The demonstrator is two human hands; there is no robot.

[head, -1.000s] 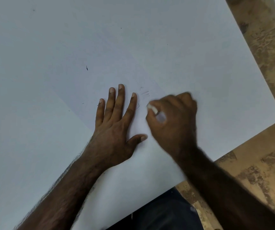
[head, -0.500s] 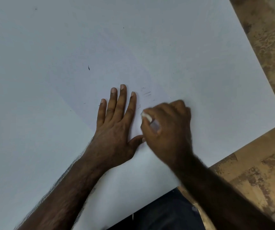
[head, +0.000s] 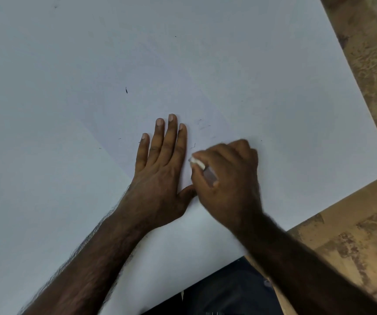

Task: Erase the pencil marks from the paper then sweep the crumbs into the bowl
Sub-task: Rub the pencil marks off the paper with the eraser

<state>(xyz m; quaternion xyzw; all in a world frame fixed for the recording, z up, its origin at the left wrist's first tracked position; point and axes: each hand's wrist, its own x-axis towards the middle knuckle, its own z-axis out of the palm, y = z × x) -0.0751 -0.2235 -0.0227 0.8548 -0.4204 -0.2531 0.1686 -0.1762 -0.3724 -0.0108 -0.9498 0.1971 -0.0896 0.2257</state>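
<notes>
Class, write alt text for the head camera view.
A right hand rubs a white eraser on a large white sheet of paper, while the left hand presses flat beside it. Small dark crumbs dot the sheet.

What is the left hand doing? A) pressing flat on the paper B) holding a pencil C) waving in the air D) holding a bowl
A: the left hand lies flat with fingers spread on the paper, while the right hand grips the eraser.
</notes>
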